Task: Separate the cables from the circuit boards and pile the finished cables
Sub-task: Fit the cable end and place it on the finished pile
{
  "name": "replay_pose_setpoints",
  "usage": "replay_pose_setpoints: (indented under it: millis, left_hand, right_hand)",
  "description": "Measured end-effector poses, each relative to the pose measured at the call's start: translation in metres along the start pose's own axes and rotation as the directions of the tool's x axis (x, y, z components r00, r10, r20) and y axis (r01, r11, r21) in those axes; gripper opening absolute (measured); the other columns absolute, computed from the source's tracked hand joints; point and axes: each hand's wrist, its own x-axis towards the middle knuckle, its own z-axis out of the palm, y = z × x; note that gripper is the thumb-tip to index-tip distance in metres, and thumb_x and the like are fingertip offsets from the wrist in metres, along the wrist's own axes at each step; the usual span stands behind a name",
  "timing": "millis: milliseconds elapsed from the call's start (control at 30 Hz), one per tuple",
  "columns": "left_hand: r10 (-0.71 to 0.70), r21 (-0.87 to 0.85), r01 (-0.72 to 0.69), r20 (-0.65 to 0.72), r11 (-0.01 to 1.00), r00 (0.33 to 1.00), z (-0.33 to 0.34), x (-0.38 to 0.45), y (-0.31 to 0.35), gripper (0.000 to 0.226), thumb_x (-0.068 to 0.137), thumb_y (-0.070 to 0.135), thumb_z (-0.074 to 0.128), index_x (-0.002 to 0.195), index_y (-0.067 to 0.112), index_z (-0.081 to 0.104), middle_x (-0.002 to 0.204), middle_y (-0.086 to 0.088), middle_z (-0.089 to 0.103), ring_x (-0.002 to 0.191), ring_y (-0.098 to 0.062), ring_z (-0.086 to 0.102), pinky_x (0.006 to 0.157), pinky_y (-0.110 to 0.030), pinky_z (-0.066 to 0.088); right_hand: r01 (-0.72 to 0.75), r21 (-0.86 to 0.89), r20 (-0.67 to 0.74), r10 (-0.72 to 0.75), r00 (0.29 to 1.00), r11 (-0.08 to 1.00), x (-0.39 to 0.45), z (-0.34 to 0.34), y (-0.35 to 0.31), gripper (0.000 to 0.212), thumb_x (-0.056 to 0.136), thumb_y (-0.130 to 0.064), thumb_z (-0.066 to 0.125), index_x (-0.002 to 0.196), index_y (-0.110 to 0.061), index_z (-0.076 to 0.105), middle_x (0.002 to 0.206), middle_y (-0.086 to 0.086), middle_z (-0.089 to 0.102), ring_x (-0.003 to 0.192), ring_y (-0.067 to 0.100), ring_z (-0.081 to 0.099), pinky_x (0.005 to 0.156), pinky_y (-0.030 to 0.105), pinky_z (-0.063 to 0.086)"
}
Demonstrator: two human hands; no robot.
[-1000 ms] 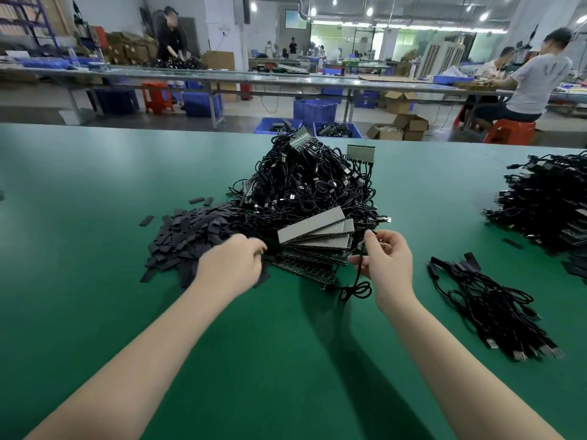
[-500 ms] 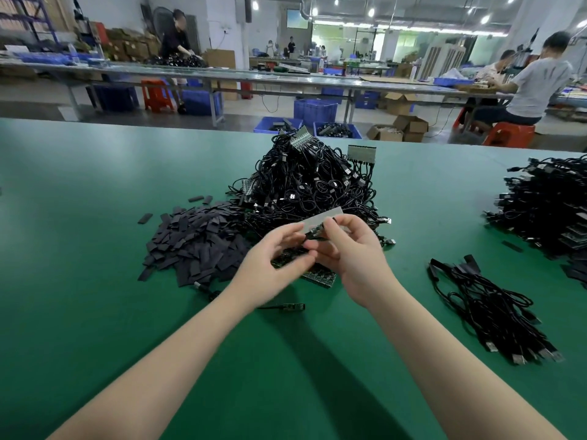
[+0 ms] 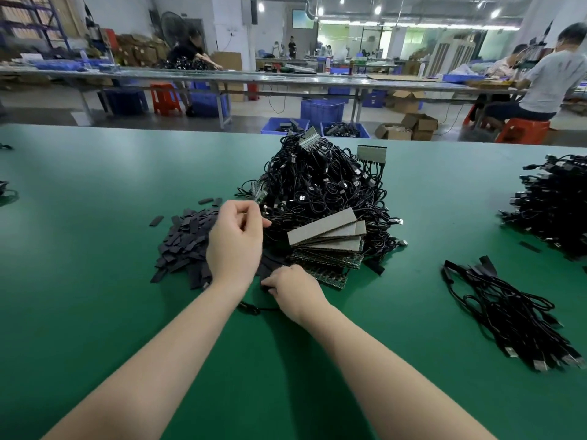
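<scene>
1. Green matting covers the work table (image 3: pixel 95 312) in a busy workshop, and the task's things sit near its middle: a tall heap of tangled cables (image 3: pixel 324 188) with boards still plugged into them, and at the heap's 6 o'clock foot a fanned stack of circuit boards (image 3: pixel 327 239).

2. Half a second earlier both hands were raised together in front of the heap, working one board between the fingertips. Now they have parted. The left hand (image 3: pixel 235 239) has swung toward 10 o'clock of the stack, over the pile of flat black strips (image 3: pixel 181 246), its fingers curled with thumb and forefinger pinched together. The right hand (image 3: pixel 295 290) has dropped to the table at the stack's 7 o'clock corner, fingers curled down onto something dark there.

3. Judging by that, one board-and-cable unit has probably just been taken apart, and the pieces are being sorted: a strip to the left, a loose cable (image 3: pixel 254 308) trailing on the mat beneath the wrists. The finished cables (image 3: pixel 508 315) lie well apart at 3 o'clock, so this cable has not yet joined them.

4. Hard to make out: whatever the left hand pinches is too small to identify, if it holds anything. The right hand's fingertips hide what they grip.

5. Another cable heap (image 3: pixel 556 204) at 2 o'clock is cut off by the frame edge.
</scene>
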Motion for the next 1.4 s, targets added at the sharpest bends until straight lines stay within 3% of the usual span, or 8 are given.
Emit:
replay_pose_setpoints:
  millis: [133,400,567,667,833,1033,1233,1400]
  left_hand:
    - [-0.014,0.017,0.013,0.073,1.0,0.997,0.025,-0.036,-0.018,0.01,0.098,0.04,0.046,0.09,0.036,0.051,0.082,0.028,0.067,0.08,0.01,0.058,0.058,-0.021,0.039]
    - [0.017,-0.098,0.014,0.312,0.995,0.95,0.061,-0.075,-0.044,0.028,0.094,0.018,0.057,0.091,0.045,0.055,0.096,0.019,0.064,0.092,0.006,0.058,0.078,-0.006,0.041]
    - [0.002,-0.048,0.015,0.329,0.999,0.944,0.061,-0.086,-0.059,0.024,0.097,0.017,0.051,0.118,0.031,0.051,0.103,0.015,0.059,0.096,-0.005,0.058,0.08,-0.024,0.047]
    - [0.022,-0.007,-0.021,0.321,1.0,0.947,0.06,-0.089,-0.057,0.018,0.098,0.015,0.048,0.108,0.03,0.046,0.098,0.011,0.057,0.093,-0.011,0.056,0.075,-0.031,0.046]
    - [0.064,0.085,-0.095,0.306,0.992,0.95,0.061,-0.089,-0.055,0.022,0.094,0.005,0.041,0.086,0.025,0.046,0.091,0.007,0.05,0.083,-0.007,0.043,0.066,-0.027,0.034]
    - [0.058,0.092,-0.093,0.325,0.991,0.944,0.062,-0.089,-0.056,0.019,0.094,0.006,0.039,0.089,0.02,0.052,0.095,0.007,0.047,0.082,-0.012,0.047,0.066,-0.029,0.037]
    - [0.09,0.095,-0.13,0.347,0.987,0.934,0.061,-0.089,-0.056,0.021,0.095,0.006,0.039,0.096,0.018,0.057,0.101,0.004,0.05,0.089,-0.016,0.05,0.072,-0.034,0.043]
    - [0.131,0.063,-0.162,0.341,0.985,0.931,0.06,-0.09,-0.055,0.023,0.094,0.005,0.044,0.096,0.017,0.064,0.1,0.006,0.056,0.096,-0.012,0.053,0.079,-0.03,0.046]
  right_hand:
    - [-0.059,-0.005,-0.06,0.059,0.996,0.998,0.003,-0.004,0.0,0.024,0.099,-0.015,0.05,0.119,-0.009,0.063,0.114,0.013,0.06,0.106,0.036,0.058,0.071,0.039,0.045]
    - [-0.122,0.041,0.084,0.118,0.989,0.992,-0.018,-0.009,0.032,0.033,0.093,-0.01,0.048,0.125,-0.01,0.058,0.12,0.011,0.064,0.11,0.03,0.061,0.086,0.036,0.049]
    - [-0.22,0.293,-0.029,0.239,0.971,0.93,-0.034,-0.009,0.04,0.012,0.095,-0.012,0.049,0.099,-0.016,0.059,0.092,0.004,0.066,0.089,0.03,0.061,0.067,0.031,0.04]
    - [-0.239,0.296,-0.04,0.262,0.964,0.925,-0.035,-0.006,0.036,0.017,0.096,-0.018,0.048,0.083,-0.027,0.052,0.084,0.0,0.061,0.084,0.028,0.059,0.063,0.03,0.034]
    - [-0.312,0.182,-0.2,0.345,0.917,0.933,-0.034,0.01,0.019,0.02,0.093,-0.017,0.05,0.101,-0.026,0.066,0.086,-0.003,0.046,0.095,0.027,0.059,0.063,0.03,0.034]
    - [-0.33,0.374,-0.211,0.427,0.879,0.866,-0.037,0.009,0.024,0.014,0.093,-0.022,0.056,0.09,-0.017,0.069,0.088,-0.003,0.046,0.074,0.024,0.052,0.059,0.032,0.028]
    - [-0.33,0.47,-0.147,0.441,0.885,0.819,-0.04,-0.002,0.04,0.034,0.091,-0.022,0.066,0.125,-0.02,0.066,0.114,0.005,0.066,0.105,0.023,0.06,0.081,0.028,0.042]
    - [-0.258,0.534,-0.224,0.429,0.875,0.805,-0.056,0.003,0.046,0.025,0.095,-0.019,0.063,0.117,-0.018,0.073,0.109,0.001,0.071,0.106,0.019,0.061,0.088,0.023,0.042]
